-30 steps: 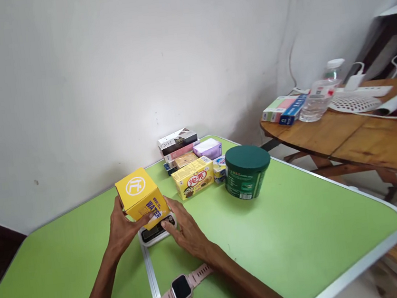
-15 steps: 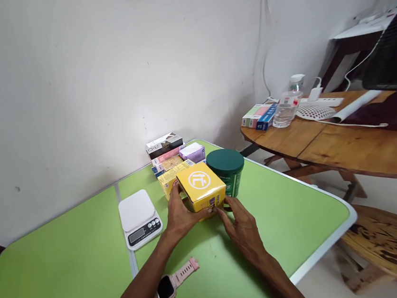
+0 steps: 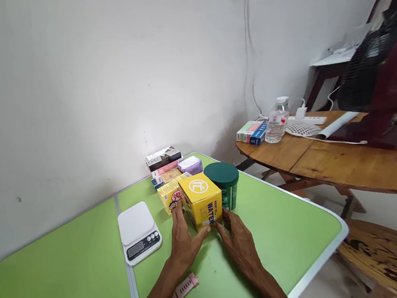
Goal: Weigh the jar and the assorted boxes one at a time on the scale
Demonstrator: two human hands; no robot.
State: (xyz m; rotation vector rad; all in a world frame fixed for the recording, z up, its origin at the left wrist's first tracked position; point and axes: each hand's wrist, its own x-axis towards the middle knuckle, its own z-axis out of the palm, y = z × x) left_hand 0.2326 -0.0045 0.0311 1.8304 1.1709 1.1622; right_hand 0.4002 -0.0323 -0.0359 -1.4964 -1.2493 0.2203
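A yellow cube box (image 3: 202,200) marked "WATER" stands upright on the green table (image 3: 73,283), right in front of a green round tin (image 3: 224,183). My left hand (image 3: 185,240) grips the box's lower left corner, fingers along its left face and thumb across the front. My right hand (image 3: 240,243) presses its fingertips against the box's lower right corner. A white kitchen scale (image 3: 138,230) lies bare to the left of my left hand.
Several small cartons (image 3: 168,171) are stacked behind the box near the wall. A pink watch (image 3: 182,292) lies under my left forearm. To the right, a wooden table (image 3: 350,160) carries a water bottle (image 3: 276,121), boxes, a power strip and a fan.
The yellow box went from above the scale, rightwards, down onto the table in front of the green tin. Both hands travelled with it, and the view swung right.
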